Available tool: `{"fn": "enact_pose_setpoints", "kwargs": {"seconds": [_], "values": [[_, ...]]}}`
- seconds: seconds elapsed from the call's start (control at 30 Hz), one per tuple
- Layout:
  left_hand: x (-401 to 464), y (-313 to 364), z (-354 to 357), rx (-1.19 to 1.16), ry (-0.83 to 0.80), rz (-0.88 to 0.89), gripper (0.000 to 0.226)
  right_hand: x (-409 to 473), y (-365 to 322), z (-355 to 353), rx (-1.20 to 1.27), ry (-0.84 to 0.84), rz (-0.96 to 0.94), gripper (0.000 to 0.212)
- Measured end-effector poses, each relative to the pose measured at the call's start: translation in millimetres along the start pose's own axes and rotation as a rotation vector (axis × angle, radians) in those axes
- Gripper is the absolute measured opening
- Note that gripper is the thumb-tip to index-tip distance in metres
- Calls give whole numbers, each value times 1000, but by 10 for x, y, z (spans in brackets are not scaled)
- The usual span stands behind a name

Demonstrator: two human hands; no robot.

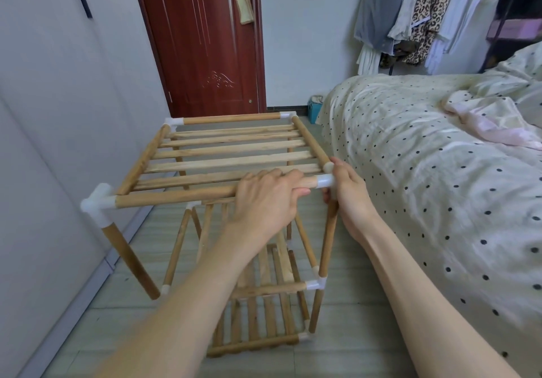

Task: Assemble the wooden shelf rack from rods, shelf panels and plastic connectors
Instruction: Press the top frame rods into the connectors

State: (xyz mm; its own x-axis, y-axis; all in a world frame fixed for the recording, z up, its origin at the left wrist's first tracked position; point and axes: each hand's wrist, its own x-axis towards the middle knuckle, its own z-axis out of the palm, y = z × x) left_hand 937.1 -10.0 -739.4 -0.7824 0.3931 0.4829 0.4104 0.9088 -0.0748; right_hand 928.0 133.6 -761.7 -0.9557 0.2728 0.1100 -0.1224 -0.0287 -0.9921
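Note:
A wooden shelf rack stands on the floor, its top slatted shelf panel (228,150) tilted up at the left. My left hand (265,200) grips the near front rod (176,197) close to its right end. My right hand (347,194) holds the white plastic connector (327,180) at the near right corner, above an upright rod (328,242). At the near left corner, another connector (98,203) carries a short leg rod (129,260) that hangs free in the air. Lower shelves (264,289) show beneath.
A bed with a dotted cover (425,187) fills the right side, close to the rack. A white wardrobe wall (58,114) runs along the left. A red-brown door (205,40) stands behind, and clothes (410,11) hang at the back right.

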Motion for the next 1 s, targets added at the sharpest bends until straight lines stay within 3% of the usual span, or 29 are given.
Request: {"fn": "enact_pose_setpoints", "kwargs": {"seconds": [0.13, 0.6, 0.7, 0.9, 1.0], "values": [[13, 6, 5, 10, -19, -19, 34, 1, 19, 19, -31, -1, -11, 41], [43, 80, 40, -21, -56, -3, 35, -25, 105, 75, -118, 28, -115, 43], [38, 34, -6, -139, -87, 0, 44, -20, 103, 72, -156, 22, -138, 44], [-208, -250, -152, -317, -32, 49, 44, -57, 9, 111, -663, 188, -193, 43], [-400, -487, -176, -285, 135, 56, 36, -226, -143, 247, -883, 239, -452, 38]]}}
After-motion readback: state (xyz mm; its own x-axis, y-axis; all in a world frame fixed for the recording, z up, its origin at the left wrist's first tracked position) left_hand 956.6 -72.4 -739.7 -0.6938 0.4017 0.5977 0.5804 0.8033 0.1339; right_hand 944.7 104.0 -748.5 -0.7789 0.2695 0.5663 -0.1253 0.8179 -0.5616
